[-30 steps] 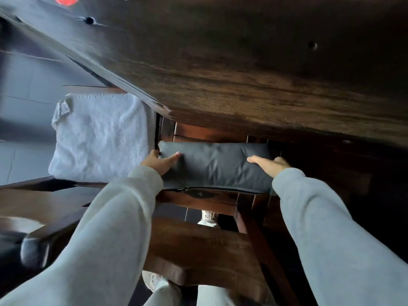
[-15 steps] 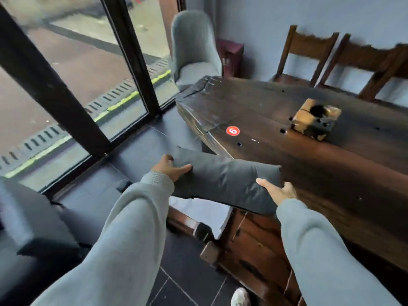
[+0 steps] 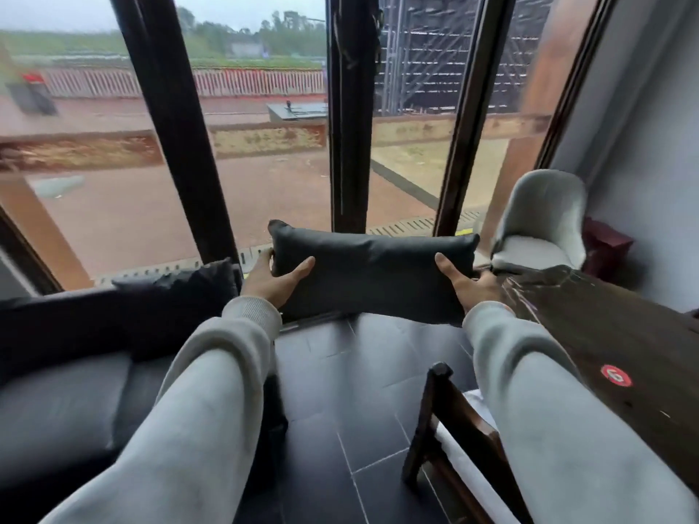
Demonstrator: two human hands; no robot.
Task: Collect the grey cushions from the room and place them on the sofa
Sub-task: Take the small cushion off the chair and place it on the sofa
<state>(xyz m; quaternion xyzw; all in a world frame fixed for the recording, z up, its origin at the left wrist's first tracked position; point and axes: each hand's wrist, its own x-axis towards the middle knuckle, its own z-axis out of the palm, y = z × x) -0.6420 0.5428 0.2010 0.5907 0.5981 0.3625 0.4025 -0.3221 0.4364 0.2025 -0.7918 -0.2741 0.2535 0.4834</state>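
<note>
A dark grey oblong cushion (image 3: 372, 272) is held level in the air in front of me, above the tiled floor and before the window. My left hand (image 3: 274, 279) grips its left end and my right hand (image 3: 467, 283) grips its right end. The dark grey sofa (image 3: 60, 402) lies low on the left, below and left of the cushion. Another dark cushion (image 3: 177, 293) leans at the sofa's far end by the window.
A dark wooden table (image 3: 605, 334) with a red round sticker (image 3: 615, 375) runs along the right. A wooden chair (image 3: 450, 429) with a white seat pad stands beside it. A pale grey armchair (image 3: 541, 221) sits in the far right corner. Dark floor tiles (image 3: 340, 391) lie between sofa and table.
I lifted the cushion off the chair under the table, carried it up past the table edge and turned left; it now hangs before the window, near the sofa.
</note>
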